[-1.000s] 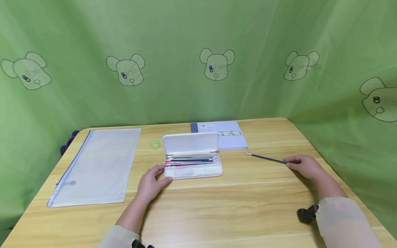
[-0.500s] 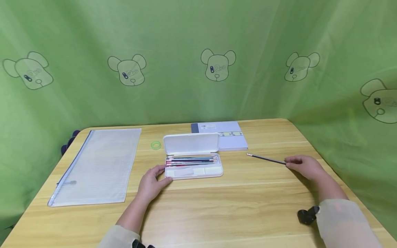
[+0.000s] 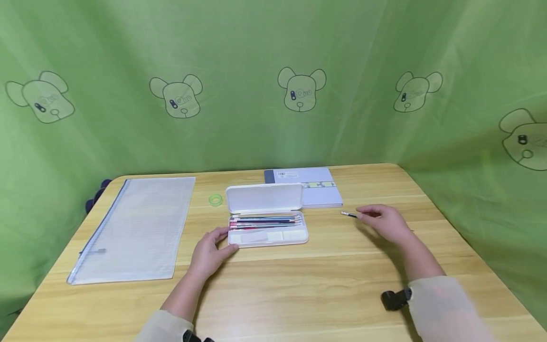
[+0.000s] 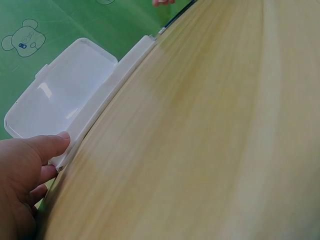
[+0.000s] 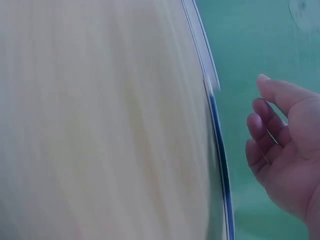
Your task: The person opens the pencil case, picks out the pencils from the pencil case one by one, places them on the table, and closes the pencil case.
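Note:
My left hand [image 3: 209,254] holds the near left corner of an open white pencil case [image 3: 295,238], thumb at the front edge and fingers at the left end. Several pencils [image 3: 265,220] lie in its back compartment; a small white block, perhaps an eraser [image 3: 253,236], sits in front. In the left wrist view, the raised lid [image 4: 75,85] stands behind my thumb. A dark pencil [image 5: 220,145] lies on the table to the right. Over it hovers my right hand [image 3: 384,223], hiding its middle in the head view. The right wrist view shows these fingers loosely bent, apart from the pencil.
Behind the case lies a pale notebook [image 3: 322,195] with a dark spine. A green tape ring [image 3: 215,200] sits left of the lid. On the left, a translucent zip bag [image 3: 136,232] lies flat. A green curtain [image 3: 239,128] borders the wooden table [image 3: 316,289].
My right hand has let go of the dark pencil's right end and moved left, over towards its white-tipped end. The pencil stays on the table. The left hand keeps its place on the case.

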`<state>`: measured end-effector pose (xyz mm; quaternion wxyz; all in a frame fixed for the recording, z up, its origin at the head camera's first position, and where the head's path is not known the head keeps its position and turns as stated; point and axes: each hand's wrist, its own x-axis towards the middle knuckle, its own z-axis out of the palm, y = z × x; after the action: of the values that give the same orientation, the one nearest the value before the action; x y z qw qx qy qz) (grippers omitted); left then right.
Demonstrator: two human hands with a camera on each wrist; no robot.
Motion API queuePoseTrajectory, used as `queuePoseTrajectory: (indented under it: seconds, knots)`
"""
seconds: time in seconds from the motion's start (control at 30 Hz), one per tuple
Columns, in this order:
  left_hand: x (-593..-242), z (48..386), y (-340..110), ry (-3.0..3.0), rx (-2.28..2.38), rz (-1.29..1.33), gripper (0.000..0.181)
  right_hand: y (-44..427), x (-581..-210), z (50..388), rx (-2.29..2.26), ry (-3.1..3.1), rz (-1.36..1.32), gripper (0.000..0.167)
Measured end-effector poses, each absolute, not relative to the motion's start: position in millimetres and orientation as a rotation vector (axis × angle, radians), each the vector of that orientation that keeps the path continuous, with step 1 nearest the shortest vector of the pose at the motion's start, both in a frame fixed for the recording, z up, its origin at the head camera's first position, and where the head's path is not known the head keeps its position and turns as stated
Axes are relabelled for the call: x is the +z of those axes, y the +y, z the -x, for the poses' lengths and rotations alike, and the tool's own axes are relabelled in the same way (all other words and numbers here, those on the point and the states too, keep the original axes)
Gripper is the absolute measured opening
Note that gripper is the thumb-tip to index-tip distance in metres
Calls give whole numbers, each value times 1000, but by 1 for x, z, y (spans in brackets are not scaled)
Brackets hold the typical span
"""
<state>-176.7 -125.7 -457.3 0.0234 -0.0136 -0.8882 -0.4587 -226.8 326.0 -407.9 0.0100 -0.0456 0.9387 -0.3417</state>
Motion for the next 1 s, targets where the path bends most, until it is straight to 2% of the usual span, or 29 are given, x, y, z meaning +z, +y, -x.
queuePoseTrajectory:
  seconds: [0.23,0.63,1.0]
  knots:
    - [-457,177,-125,-2753,-1415,40,52,280,-410,235,-1121,2880,270,32]
    - [-458,178,-125,-2745,-1403,49,51,208,-413,247,-1164,2809,418,25]
    - [-457,178,-125,-2744,-1407,47,51,167,-415,258,-991,2799,456,22]
